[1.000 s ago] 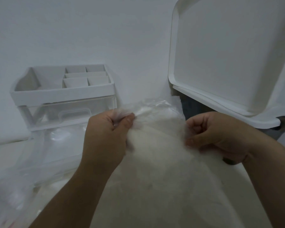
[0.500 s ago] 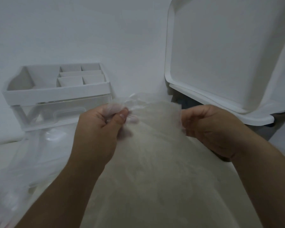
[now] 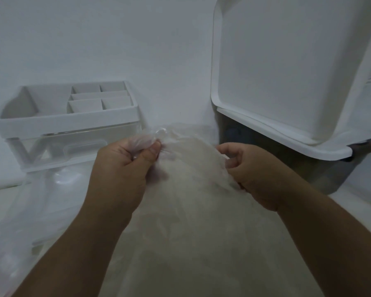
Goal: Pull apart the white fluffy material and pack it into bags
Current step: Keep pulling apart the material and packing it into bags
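Left hand (image 3: pixel 124 170) — thumb and fingers pinch the clear bag (image 3: pixel 159 133) at its mouth; right hand (image 3: pixel 253 172) — fingers curled on its other edge; white fluffy material (image 3: pixel 191 221) bulges inside that bag, between the forearms; judged nearly packed, closing left to do; more clear plastic (image 3: pixel 51 189) lies left on the worktop (image 3: pixel 356 202).

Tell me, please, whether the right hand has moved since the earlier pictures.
Yes. The right hand has shifted left: it now reaches below the lower-left corner of the white tray, nearer the left hand.
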